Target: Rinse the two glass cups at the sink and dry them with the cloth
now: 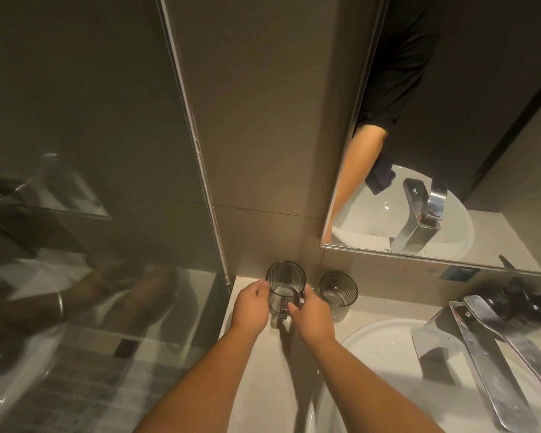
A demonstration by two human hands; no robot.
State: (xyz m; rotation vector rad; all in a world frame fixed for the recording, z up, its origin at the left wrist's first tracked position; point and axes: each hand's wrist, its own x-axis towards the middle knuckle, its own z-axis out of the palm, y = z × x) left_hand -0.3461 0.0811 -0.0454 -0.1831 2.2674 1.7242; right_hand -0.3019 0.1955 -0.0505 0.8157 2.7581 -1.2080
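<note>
A smoky ribbed glass cup with a handle (285,284) stands upright at the back left corner of the counter. My left hand (251,306) grips its left side and my right hand (312,312) holds its right side and handle. A second ribbed glass cup (338,290) stands on the counter just to the right, touched by neither hand. The white round sink (375,334) lies to the right of my arms. A dark cloth (381,179) shows only in the mirror, near the basin's edge.
A chrome faucet (469,342) rises at the sink's right side. The mirror (444,151) hangs on the wall above the counter. A glass partition (100,245) closes off the left side. Dark objects (522,303) sit at the back right.
</note>
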